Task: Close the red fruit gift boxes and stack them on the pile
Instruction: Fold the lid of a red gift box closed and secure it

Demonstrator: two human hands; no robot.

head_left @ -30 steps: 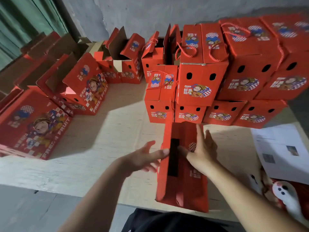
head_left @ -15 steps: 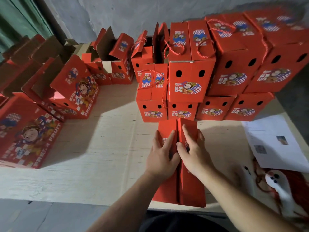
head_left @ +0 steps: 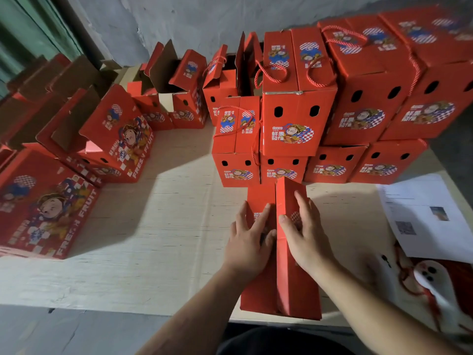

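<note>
Stacked pile of closed red cardboard fruit gift boxes (head_left: 330, 98) at table rear. Red cardboard gift box (head_left: 289, 278) at near edge, touching pile. Left hand (head_left: 249, 242), right hand (head_left: 305, 233): fingers straight, pressing top flaps flat.

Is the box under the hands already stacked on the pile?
No, the box stands on the table before the pile, both hands pressing its flaps.

Single head-worn wide-angle view, facing forward and down, close over the table (head_left: 158, 226), walls behind
</note>
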